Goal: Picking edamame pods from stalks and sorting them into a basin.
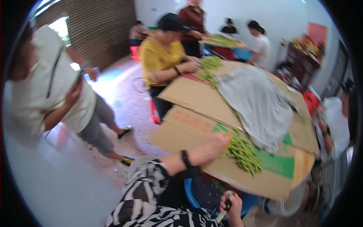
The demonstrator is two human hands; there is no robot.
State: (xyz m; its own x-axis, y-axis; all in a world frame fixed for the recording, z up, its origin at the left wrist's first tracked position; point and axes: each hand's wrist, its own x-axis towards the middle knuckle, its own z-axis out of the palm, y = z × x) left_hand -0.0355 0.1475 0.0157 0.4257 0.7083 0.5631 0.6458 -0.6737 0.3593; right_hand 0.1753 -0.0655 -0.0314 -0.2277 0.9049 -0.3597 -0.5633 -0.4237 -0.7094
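Note:
My left hand (216, 146), with a dark band at the wrist, reaches over the cardboard-covered table to the edge of a pile of slender green pods (244, 155). Motion blurs its fingers, and something orange shows at their tips; whether they grip a pod cannot be made out. Low in front of me, my right hand (233, 206) is closed around a small tool (228, 204) with a black part and a pale, narrow end pointing down. That hand is beside a blue basin (191, 191) below the table edge, with dark contents and green bits inside.
Cardboard sheets (196, 92) cover the table. A grey cloth (255, 102) lies across its middle, beside more green pods (211, 64). A person in yellow (160, 56) works at the far left side; another person (60, 87) stands at left. A pale bucket (293, 202) is at lower right.

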